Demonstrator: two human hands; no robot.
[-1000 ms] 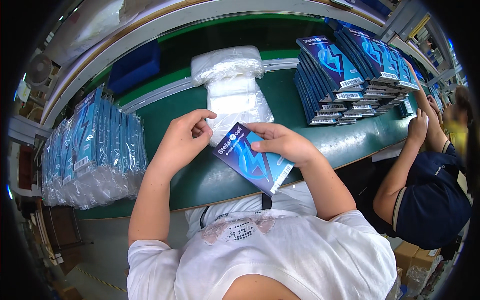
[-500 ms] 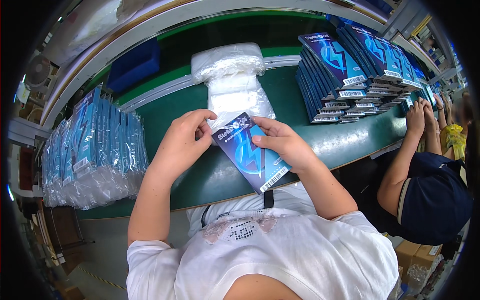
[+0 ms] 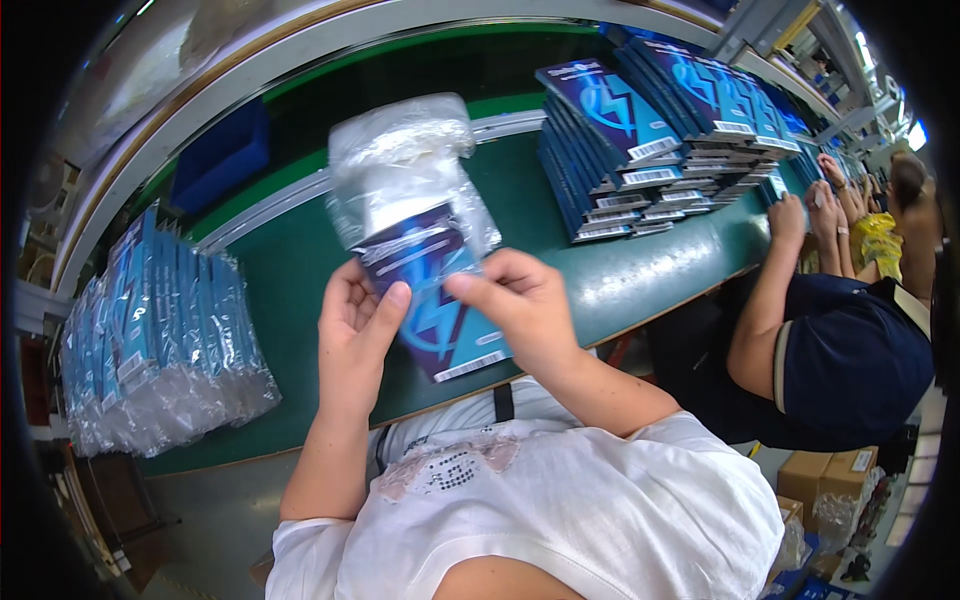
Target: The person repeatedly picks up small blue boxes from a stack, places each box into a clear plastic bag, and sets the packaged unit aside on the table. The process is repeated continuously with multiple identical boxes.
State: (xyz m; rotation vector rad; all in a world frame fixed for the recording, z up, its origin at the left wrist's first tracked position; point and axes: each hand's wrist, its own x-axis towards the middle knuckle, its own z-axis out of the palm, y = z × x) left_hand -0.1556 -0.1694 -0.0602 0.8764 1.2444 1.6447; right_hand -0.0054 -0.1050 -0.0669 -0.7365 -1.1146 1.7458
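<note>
Over the green bench (image 3: 300, 270), your two hands had lifted the blue printed box (image 3: 435, 300) off the surface, where a second ago it lay low and tilted toward your right. At far left, the row of bagged blue packs (image 3: 160, 340) stood on edge as before. Your left hand (image 3: 355, 335) cupped the box's left edge, palm turned up, thumb pressed flat on its face and the other fingers curled behind it. Between your hands the box now stood nearly upright, its top end sliding into the mouth of a clear plastic bag (image 3: 400, 165), which had risen with it from the pile it earlier rested on. Your right hand (image 3: 520, 310) pinched the box's right edge, forefinger and thumb closed on it together with the bag's film. Further right, the stack of blue boxes (image 3: 640, 140) sat unchanged on the bench. At far right, a co-worker in a dark blue shirt (image 3: 850, 370) kept both hands on the bench edge.
</note>
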